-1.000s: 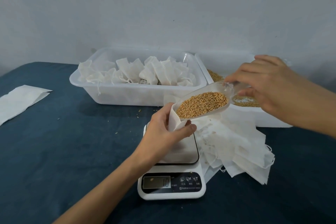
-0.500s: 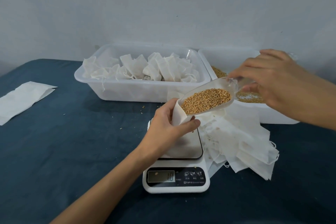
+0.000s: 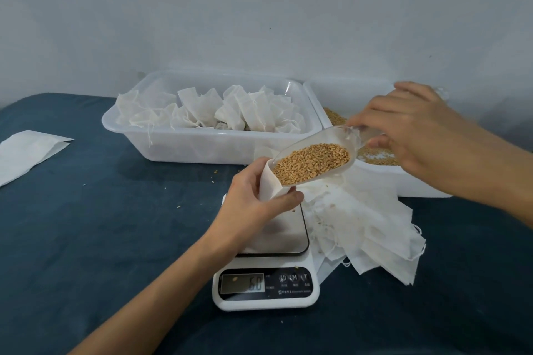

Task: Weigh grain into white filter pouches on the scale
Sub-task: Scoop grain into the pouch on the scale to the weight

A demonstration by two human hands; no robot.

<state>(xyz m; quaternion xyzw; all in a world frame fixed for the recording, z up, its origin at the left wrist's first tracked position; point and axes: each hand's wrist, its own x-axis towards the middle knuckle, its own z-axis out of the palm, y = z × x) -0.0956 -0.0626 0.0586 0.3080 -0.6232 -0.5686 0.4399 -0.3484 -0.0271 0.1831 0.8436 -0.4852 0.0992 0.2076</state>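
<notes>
A: Upper centre?
B: Tub [image 3: 202, 147] of filled pouches; grain tub [image 3: 409, 181] at right.
A: Lower centre?
B: Scale [image 3: 266, 294], loose pouches [image 3: 372, 228] fanned beside.
A: Hands?
B: Left hand [image 3: 253, 202] curled round open pouch [image 3: 269, 189] above scale. Right hand [image 3: 418, 135] pinching scoop [image 3: 343, 141], grain [image 3: 313, 163] heaped, lip at pouch mouth.

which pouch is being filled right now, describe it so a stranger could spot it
Start at the white kitchen scale at the front of the blue table. Right above its plate, the left hand grips one white pouch, held open and upright. Unlike the flat empty pouches piled beside the scale, a clear scoop of grain is tipped into its mouth.
</notes>
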